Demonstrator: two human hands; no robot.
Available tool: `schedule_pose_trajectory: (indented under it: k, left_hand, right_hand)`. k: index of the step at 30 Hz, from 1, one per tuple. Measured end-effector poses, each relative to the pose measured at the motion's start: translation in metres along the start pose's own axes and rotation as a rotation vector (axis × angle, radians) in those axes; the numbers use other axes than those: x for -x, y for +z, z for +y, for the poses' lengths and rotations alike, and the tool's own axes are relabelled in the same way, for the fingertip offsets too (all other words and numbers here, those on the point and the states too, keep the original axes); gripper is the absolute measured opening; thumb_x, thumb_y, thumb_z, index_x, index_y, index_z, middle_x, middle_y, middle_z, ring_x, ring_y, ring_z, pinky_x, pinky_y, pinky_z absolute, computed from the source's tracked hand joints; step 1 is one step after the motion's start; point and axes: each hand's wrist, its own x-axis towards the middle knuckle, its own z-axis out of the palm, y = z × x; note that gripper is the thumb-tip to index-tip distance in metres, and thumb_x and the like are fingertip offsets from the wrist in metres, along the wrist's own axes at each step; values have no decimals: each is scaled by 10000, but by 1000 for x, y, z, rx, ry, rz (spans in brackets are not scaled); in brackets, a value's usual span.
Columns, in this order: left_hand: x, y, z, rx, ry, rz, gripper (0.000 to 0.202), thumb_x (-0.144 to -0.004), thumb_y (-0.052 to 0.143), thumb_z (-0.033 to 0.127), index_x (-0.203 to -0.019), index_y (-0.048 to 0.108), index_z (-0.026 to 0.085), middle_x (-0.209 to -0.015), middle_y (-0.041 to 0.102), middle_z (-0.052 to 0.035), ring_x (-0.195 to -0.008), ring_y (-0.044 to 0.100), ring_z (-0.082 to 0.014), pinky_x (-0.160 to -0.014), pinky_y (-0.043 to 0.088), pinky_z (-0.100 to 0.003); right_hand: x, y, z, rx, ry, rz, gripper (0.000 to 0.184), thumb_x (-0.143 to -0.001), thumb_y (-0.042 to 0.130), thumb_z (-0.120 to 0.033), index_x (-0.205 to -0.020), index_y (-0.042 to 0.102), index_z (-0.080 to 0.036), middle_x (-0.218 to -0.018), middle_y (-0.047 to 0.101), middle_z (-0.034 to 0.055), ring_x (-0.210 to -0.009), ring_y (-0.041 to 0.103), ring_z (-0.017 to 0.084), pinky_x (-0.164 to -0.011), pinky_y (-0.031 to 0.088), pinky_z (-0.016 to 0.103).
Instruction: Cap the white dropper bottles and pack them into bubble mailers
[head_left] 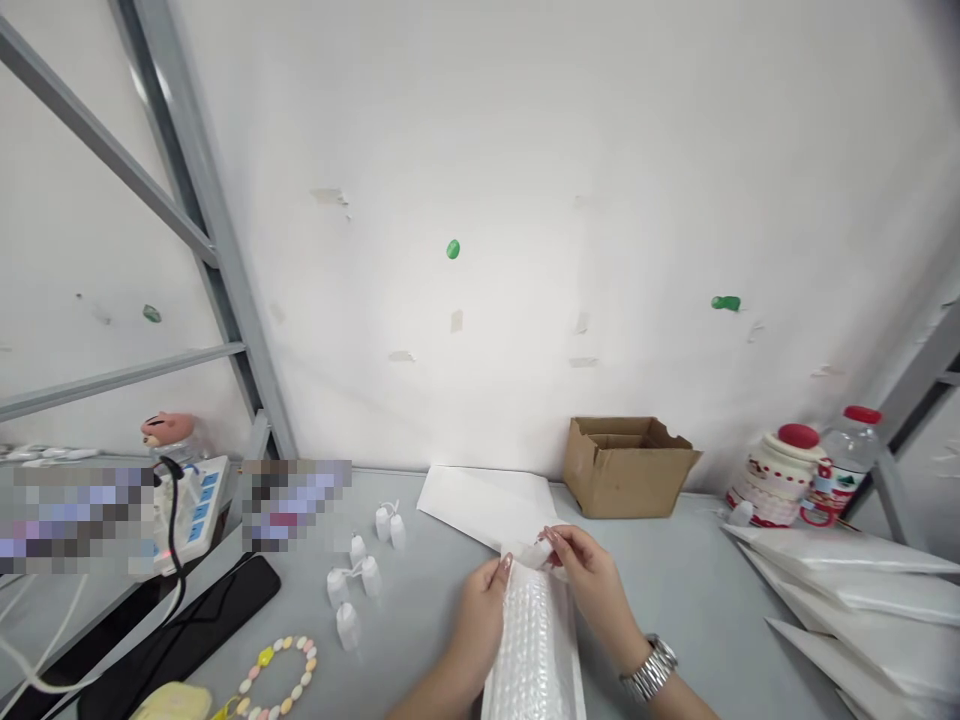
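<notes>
A white bubble mailer (534,640) lies lengthwise in front of me, its mouth at the far end. My left hand (482,612) is closed on the left edge of that mouth, thumb on top. At the mouth's right side, my right hand (589,572) pinches a small white plastic piece (537,550), partly hidden by the fingers and the mailer. To the left stand several small white bottle-shaped pieces (348,626), some linked by thin white cords. Behind the hands, another flat white mailer (487,502) rests on the grey table (420,640).
An open cardboard box (630,480) stands against the wall. White mailers (870,590) are piled at right, near a jar (776,480) and a bottle (844,465). A power strip (199,510), black pad (195,620) and bead bracelet (304,675) occupy the left.
</notes>
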Motion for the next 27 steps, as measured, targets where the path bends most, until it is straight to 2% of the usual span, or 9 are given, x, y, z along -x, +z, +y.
schedule_pose_trajectory:
  k: [4, 7, 9, 13, 17, 18, 20, 23, 27]
  left_hand:
    - [0, -2, -2, -30, 10, -9, 495, -698, 503, 584, -783, 660, 123, -655, 636, -31, -669, 528, -192, -647, 384, -272]
    - [1, -3, 0, -62, 21, 8, 469, -709, 508, 560, -797, 660, 125, -668, 640, -33, -678, 534, -195, -656, 392, -275]
    - [2, -4, 2, -59, 14, 22, 447, -703, 518, 547, -782, 657, 130, -669, 639, -33, -684, 535, -195, -660, 393, -275]
    - [3, -4, 3, -35, -1, 31, 378, -679, 549, 513, -708, 633, 146, -643, 615, -19, -679, 525, -189, -680, 386, -282]
    - [2, -3, -1, -24, -101, 87, 347, -648, 560, 511, -602, 569, 167, -568, 561, 7, -639, 500, -183, -634, 360, -285]
    - [2, -3, -2, -15, -136, 97, 324, -645, 567, 489, -590, 557, 169, -558, 557, 8, -635, 499, -184, -626, 356, -287]
    - [1, -4, -2, -5, -176, 116, 242, -651, 580, 404, -595, 555, 170, -575, 574, 0, -665, 512, -195, -630, 360, -293]
    - [-1, -7, 2, -2, -177, 156, 111, -705, 546, 266, -675, 582, 166, -692, 626, -22, -785, 536, -213, -672, 388, -295]
    - [-2, -10, 9, 15, -197, 201, 182, -805, 517, 262, -918, 589, 139, -962, 620, -41, -922, 554, -204, -781, 447, -341]
  right_hand:
    - [-5, 6, 7, -165, 203, -41, 377, -648, 598, -545, -685, 575, -171, -499, 524, -22, -503, 494, 141, -525, 405, 265]
    - [-1, 13, 12, -130, 247, -48, 351, -630, 630, -509, -689, 521, -180, -464, 462, -66, -447, 417, 104, -456, 331, 227]
    - [6, 17, 15, -32, 211, -103, 333, -693, 581, -489, -608, 468, -187, -463, 417, -75, -449, 375, 88, -443, 288, 213]
    - [12, 19, 9, 372, -83, -304, 435, -870, 392, -402, -500, 444, -179, -483, 439, -42, -509, 416, 104, -495, 311, 223]
    - [-2, 25, -16, 955, -592, -134, 346, -901, 405, -291, -616, 554, -163, -667, 578, 44, -702, 509, 174, -676, 348, 315]
    - [-8, 30, -24, 1055, -712, -127, 309, -898, 416, -280, -661, 570, -156, -706, 585, 59, -731, 514, 189, -684, 343, 331]
    - [-19, 44, -41, 1166, -893, -217, 263, -885, 447, -274, -697, 578, -147, -708, 581, 64, -726, 520, 196, -648, 340, 328]
    - [-33, 68, -61, 1202, -997, -345, 233, -853, 506, -261, -660, 568, -146, -644, 568, 47, -655, 523, 185, -581, 333, 311]
    - [-44, 99, -75, 1182, -1044, -344, 163, -880, 439, -209, -812, 561, -124, -759, 583, 71, -699, 526, 194, -592, 343, 321]
